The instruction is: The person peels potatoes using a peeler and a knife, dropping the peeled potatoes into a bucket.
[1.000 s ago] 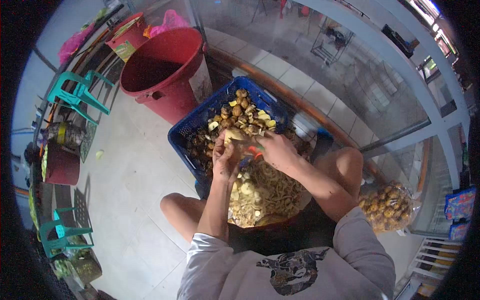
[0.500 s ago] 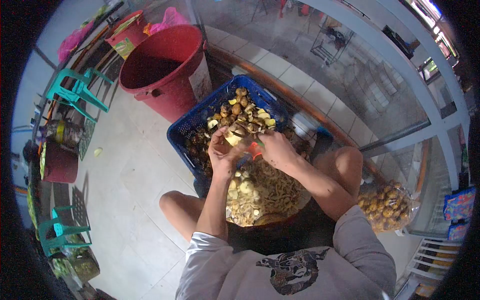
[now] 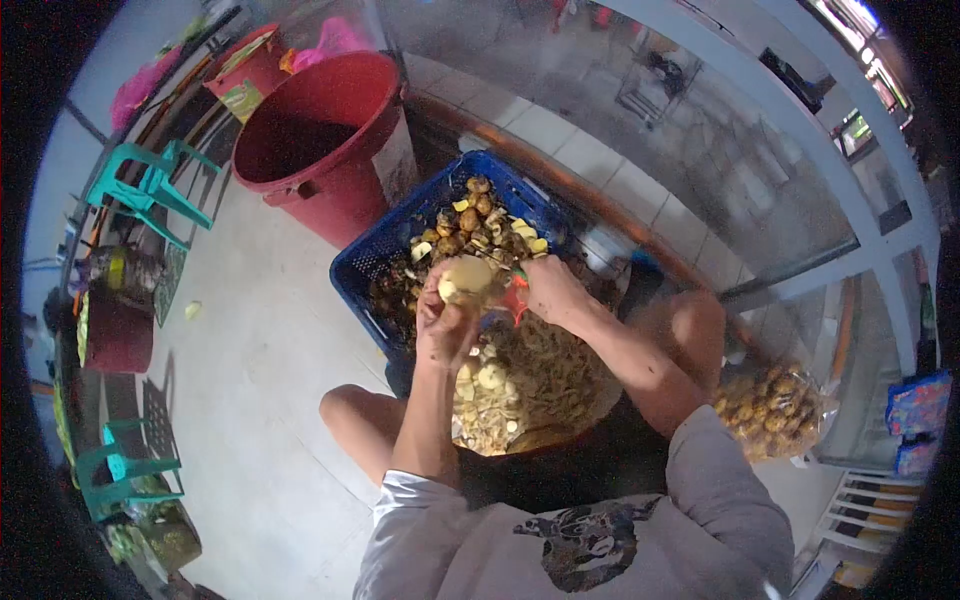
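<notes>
My left hand (image 3: 441,328) is wrapped around a mostly peeled, pale yellow potato (image 3: 466,277), holding it up over the near part of the blue basket. Just right of it, my right hand (image 3: 555,292) grips a peeler with an orange-red and green handle (image 3: 515,298); its blade is too blurred to make out. Brown unpeeled potatoes (image 3: 470,219) and cut pale pieces lie in the blue crate (image 3: 350,283) beyond my hands. Between my legs, below both hands, spreads a heap of peelings (image 3: 560,385) with pale peeled potatoes (image 3: 490,376) on its left side.
A large red bin (image 3: 330,205) stands behind the crate at the left, with a smaller red bucket (image 3: 245,70) behind it. Green plastic chairs (image 3: 150,190) line the left side. A clear bag of potatoes (image 3: 775,412) sits by my right knee. Glass panels rise at the right.
The potato has turned in my left hand and shows a broader pale surface. My right hand with the peeler has drawn slightly away from it, so a gap shows between them.
</notes>
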Available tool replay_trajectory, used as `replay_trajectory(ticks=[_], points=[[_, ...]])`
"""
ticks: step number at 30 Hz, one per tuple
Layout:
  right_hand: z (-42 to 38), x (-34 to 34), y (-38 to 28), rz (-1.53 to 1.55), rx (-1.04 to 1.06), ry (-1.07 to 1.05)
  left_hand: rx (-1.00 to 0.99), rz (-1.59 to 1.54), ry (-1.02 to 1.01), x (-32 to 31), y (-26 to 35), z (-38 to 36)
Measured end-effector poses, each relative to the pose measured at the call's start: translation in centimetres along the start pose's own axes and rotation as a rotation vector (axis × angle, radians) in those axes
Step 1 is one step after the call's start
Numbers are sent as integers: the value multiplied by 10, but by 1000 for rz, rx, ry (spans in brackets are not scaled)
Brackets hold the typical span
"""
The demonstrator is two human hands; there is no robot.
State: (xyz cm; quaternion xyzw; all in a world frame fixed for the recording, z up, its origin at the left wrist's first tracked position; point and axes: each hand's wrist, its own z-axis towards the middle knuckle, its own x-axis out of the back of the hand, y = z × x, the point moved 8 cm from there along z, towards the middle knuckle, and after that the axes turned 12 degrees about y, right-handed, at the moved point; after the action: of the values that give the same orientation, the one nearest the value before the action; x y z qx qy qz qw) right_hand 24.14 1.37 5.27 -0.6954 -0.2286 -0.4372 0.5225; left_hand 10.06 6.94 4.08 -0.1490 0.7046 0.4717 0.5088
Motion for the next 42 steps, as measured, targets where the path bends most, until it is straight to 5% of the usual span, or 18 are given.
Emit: replay_trajectory(ticks=[1,8,10,15,18,20,21,24,35,42], points=[[1,-6,6,-4,9,-5,37,40,119,15,1,-2],[15,4,1,120,35,162,-6,-123,64,4,21,8],[17,21,-4,127,76,439,-5,-164,88,14,20,10],[15,21,-14,303,139,182,-102,246,190,16,32,6],[6,13,-16,526,-85,-58,-139,356,141,14,36,5],[3,16,-21,434,27,-41,-140,476,86,9,39,6],[0,28,-28,429,170,193,-145,464,51,4,39,4],[-7,34,-45,203,326,207,-165,589,-25,0,36,1],[-11,31,-50,51,360,231,-53,457,-26,-1,18,-3],[-20,43,-61,-54,371,435,-204,481,99,9,14,-2]])
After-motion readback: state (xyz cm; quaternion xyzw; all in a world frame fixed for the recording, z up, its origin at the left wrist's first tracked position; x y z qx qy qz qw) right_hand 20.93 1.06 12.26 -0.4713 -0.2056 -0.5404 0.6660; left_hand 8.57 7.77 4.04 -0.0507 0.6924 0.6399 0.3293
